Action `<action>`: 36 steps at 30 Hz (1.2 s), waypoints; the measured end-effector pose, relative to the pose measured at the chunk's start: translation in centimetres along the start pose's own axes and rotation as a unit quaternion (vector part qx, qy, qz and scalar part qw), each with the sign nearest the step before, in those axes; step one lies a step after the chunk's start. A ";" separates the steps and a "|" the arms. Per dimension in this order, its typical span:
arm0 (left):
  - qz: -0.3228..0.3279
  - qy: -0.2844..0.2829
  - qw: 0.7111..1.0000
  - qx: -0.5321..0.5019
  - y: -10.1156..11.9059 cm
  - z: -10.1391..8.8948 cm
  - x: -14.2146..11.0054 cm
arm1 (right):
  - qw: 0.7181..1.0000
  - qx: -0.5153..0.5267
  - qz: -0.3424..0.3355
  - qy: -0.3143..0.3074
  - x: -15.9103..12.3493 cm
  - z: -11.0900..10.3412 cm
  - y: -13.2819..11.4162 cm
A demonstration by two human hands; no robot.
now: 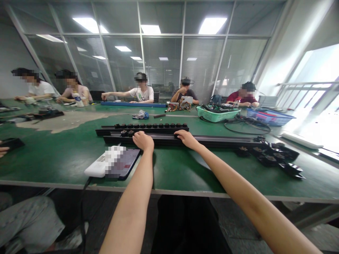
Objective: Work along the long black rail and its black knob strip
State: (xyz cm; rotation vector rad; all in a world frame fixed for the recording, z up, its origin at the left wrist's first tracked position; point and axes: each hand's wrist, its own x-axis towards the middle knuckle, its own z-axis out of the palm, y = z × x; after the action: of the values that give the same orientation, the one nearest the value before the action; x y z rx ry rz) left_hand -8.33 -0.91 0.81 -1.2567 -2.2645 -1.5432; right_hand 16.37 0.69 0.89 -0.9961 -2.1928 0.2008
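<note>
A long black channel rail (219,141) lies crosswise on the green table in front of me. My left hand (143,141) is closed over the rail, just right of small black round parts (127,133) sitting in it; its fingertips are hidden. Farther right, my right hand (186,138) curls its fingers down onto a small dark part (176,135) at the rail. Behind lies a second black rail (116,131), with a row of similar round black parts (150,125) along it. Several loose black parts (270,158) are scattered by the right end of the front rail.
A white device (96,169) with a cable and a phone (129,160) lie left of my forearm. A green basket (219,115), a blue basket (272,119), black cables (246,130) and a crumpled cloth (140,114) stand farther back. Several people sit across the table (180,169).
</note>
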 end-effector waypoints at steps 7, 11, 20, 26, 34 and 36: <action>0.008 -0.010 1.000 0.021 0.3 0.0 -0.3 | 1.000 0.003 0.000 0.007 -0.7 -1.4 1.5; 0.007 -0.012 0.999 0.031 0.4 -0.1 -0.3 | 1.000 -0.001 0.013 0.001 -0.9 -2.1 1.7; 0.005 -0.017 0.999 0.030 0.6 -0.1 -0.4 | 0.997 -0.026 0.066 -0.013 -1.2 -4.1 1.6; 0.007 -0.025 0.999 0.039 0.7 -0.1 -0.5 | 0.996 -0.038 0.085 -0.016 -1.4 -4.9 1.8; 0.007 -0.027 0.999 0.041 0.7 -0.1 -0.5 | 0.991 -0.049 0.108 -0.056 -1.7 -6.4 2.4; 0.008 -0.029 0.999 0.042 0.7 -0.1 -0.5 | 0.992 -0.046 0.103 -0.063 -1.8 -6.6 2.5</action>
State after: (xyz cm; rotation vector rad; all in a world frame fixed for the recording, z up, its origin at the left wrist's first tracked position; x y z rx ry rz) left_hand -7.59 -1.18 1.12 -1.3092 -2.3237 -1.4073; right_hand 23.06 0.21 3.79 -1.2952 -2.2266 0.2654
